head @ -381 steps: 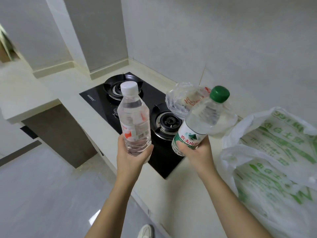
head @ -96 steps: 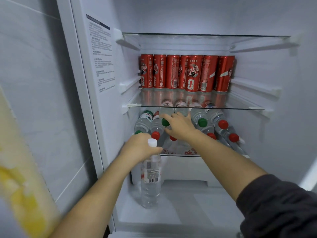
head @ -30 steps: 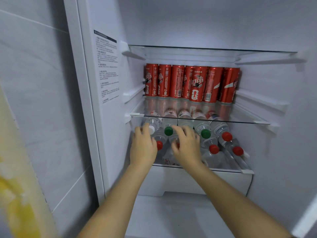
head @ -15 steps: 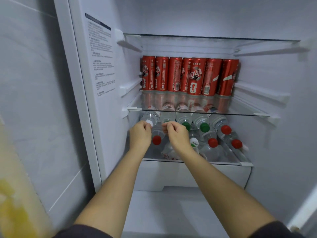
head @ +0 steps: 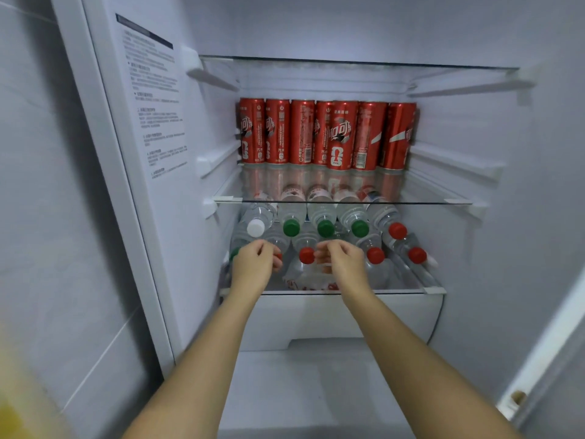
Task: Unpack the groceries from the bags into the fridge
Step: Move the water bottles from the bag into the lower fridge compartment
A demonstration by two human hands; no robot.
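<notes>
I see both hands held before the front edge of the fridge's lower shelf (head: 399, 291), where the water bottles (head: 353, 213) lie stacked with their caps facing out. The left hand (head: 253, 267) has loosely curled fingers gripping nothing, and a half-hidden red cap (head: 278, 256) sits just beside them. The right hand (head: 343, 264) is also curled and empty, its fingertips just beside a second red cap (head: 306, 255). I cannot tell whether they touch it.

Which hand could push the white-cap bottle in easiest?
Probably left. The left hand sits just below the clear plastic bottle with the white cap; the right hand is farther over, beside red-capped bottles.
</notes>
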